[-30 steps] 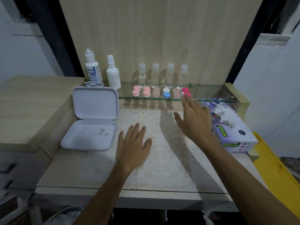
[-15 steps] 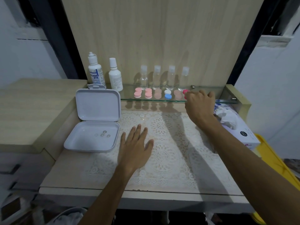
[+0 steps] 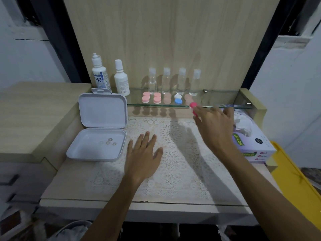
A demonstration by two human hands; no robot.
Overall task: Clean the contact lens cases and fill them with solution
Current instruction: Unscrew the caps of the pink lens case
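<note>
While the left hand (image 3: 144, 153) lies flat, fingers spread, on the lace mat (image 3: 173, 162), the right hand (image 3: 214, 126) pinches a hot-pink lens case (image 3: 193, 106) just below the glass shelf (image 3: 156, 105) edge.

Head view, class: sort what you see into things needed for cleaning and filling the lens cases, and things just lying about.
Needed:
right hand holding the bright pink case
lens cases on the glass shelf
solution bottles
left hand

Lying about:
tissue box
open white box
lace mat
four small clear bottles, use unclear
</note>
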